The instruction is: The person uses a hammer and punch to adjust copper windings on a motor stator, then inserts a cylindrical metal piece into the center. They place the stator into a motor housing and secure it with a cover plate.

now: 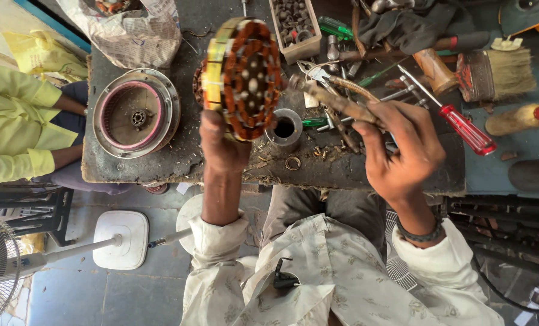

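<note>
Fingers [218,130] of the left hand [221,145] are pinched on the lower rim of a wound stator [243,77], held upright above the counter [179,160]; the fingertips behind the rim are hidden. Copper-coloured windings ring the stator face, with yellow and green insulating strips along its left edge. Fingers [396,121] of the right hand [402,154] are curled shut around the handles of worn pliers [336,99], whose tip meets the right edge of the stator; the exact contact point is hard to make out.

Just below the stator a short metal sleeve [284,128] stands on the counter. To the left lies a round motor housing [135,113] with a pink inner ring. A crumpled newsprint bag [130,27] sits behind it, cut off by the top edge. A narrow wooden box [293,27] of small dark parts stands at top centre. To the right lie a red-handled screwdriver [465,128], a bristle brush [498,72] and a tan bottle with a red cap [519,118]. A second person's yellow sleeve [13,130] enters at left, the hand hidden.
</note>
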